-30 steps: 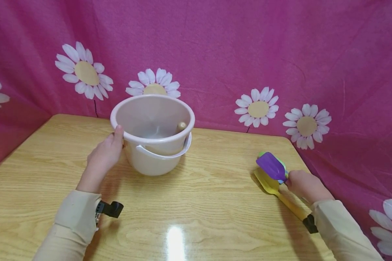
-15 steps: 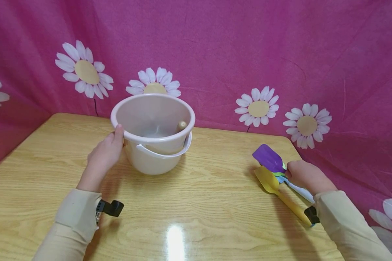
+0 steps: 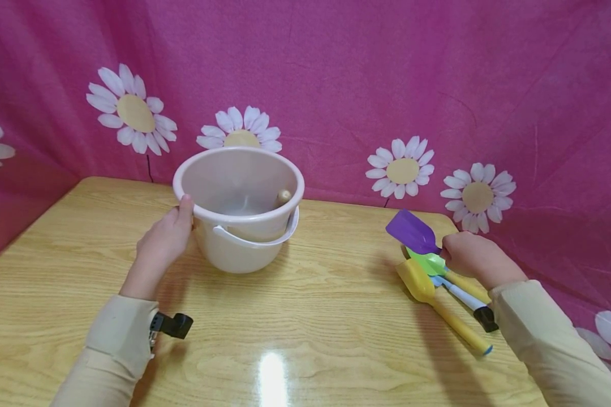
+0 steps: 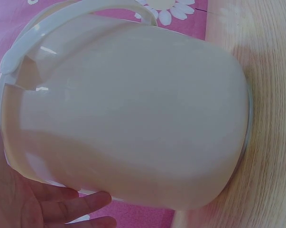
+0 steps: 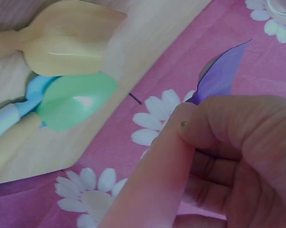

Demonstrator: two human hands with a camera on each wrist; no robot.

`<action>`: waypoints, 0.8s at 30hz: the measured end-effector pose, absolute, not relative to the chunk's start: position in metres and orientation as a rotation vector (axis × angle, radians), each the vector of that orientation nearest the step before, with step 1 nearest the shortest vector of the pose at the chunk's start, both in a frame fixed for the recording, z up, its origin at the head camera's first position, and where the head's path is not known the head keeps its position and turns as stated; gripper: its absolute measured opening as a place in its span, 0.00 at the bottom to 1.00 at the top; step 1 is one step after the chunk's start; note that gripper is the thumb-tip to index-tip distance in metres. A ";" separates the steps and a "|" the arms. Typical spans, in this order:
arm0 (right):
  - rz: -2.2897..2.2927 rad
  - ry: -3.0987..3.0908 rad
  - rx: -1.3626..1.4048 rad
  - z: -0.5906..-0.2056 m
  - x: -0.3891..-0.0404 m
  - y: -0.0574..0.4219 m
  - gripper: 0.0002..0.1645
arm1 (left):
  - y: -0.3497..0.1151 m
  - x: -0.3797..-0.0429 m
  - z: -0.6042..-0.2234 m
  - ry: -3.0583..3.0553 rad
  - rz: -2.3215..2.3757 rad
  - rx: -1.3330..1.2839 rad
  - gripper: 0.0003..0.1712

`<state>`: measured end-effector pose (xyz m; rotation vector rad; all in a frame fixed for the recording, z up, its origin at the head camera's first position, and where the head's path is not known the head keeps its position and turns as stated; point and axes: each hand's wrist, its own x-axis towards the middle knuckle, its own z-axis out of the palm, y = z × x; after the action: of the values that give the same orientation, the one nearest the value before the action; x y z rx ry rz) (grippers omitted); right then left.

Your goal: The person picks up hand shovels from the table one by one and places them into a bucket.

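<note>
A pale plastic bucket (image 3: 234, 246) with a white handle stands upright at the left of the table. My left hand (image 3: 165, 240) grips its rim from the left side, thumb at the top edge; in the left wrist view its fingers (image 4: 81, 206) lie along the outer wall. On the right, my right hand (image 3: 481, 257) holds a small purple shovel (image 3: 412, 232) near the base of its scoop, raised over other tools. Below it are a green-bladed trowel (image 3: 427, 262) and a yellow scoop (image 3: 417, 280). The shovel's handle is hidden by the hand.
A tool with a light blue and white handle (image 3: 458, 294) lies between the trowel and the scoop. A rounded tan end (image 3: 283, 196) shows inside the bucket. A pink cloth (image 3: 331, 85) with daisies hangs behind the wooden table (image 3: 331, 316).
My right hand has lifted the purple shovel up and away from the other tools, uncovering the green trowel and the blue-and-white handle. My left hand and the bucket have stayed put.
</note>
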<state>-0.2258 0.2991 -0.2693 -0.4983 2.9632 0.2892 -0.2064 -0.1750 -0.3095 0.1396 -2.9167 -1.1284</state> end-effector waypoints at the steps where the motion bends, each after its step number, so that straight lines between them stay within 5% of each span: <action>1: 0.295 2.968 -0.509 -0.268 -0.226 0.297 0.08 | -0.175 -0.206 -0.309 -2.915 -1.130 0.137 0.48; 24: 0.381 2.972 -0.546 -0.238 -0.233 0.265 0.05 | -0.176 -0.208 -0.311 -2.921 -1.130 0.136 0.49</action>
<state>-0.2328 0.2646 -0.2378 -0.5458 2.9725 0.3807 -0.2082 -0.1756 -0.3108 0.1361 -2.9208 -1.1302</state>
